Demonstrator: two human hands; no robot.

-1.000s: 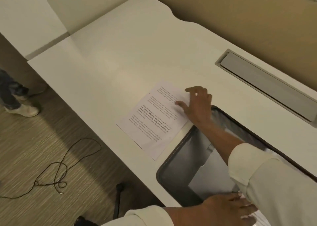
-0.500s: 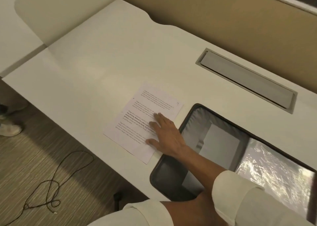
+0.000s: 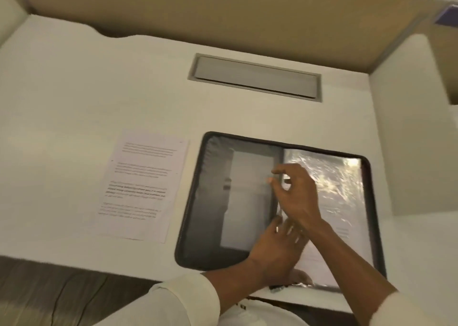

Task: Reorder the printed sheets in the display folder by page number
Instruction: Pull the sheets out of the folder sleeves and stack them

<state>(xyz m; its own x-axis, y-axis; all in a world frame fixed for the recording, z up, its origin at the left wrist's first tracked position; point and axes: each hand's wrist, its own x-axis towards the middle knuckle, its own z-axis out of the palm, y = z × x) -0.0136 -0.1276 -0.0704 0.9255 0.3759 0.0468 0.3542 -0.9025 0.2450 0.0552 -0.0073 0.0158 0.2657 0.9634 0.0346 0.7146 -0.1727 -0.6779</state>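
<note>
The black zip display folder (image 3: 198, 201) lies open on the white desk, with a grey inner cover on the left and a glossy plastic sleeve (image 3: 339, 189) on the right. One printed sheet (image 3: 143, 184) lies flat on the desk just left of the folder. My left hand (image 3: 277, 249) rests with spread fingers on the sleeve's lower inner part, beside the spine. My right hand (image 3: 297, 194) hovers over the spine higher up. Its fingers are loosely curled, with thumb and forefinger apart near the sleeve's inner edge. The view is blurred.
A grey cable hatch (image 3: 255, 76) is set into the desk behind the folder. A tan partition (image 3: 223, 11) runs along the back, and a white side panel (image 3: 409, 127) stands at the right. The desk's front edge (image 3: 74, 258) is close, with floor below.
My right hand has left the printed sheet and moved right to the folder's spine. The view has swung right and now faces the folder. My left hand stays on the folder.
</note>
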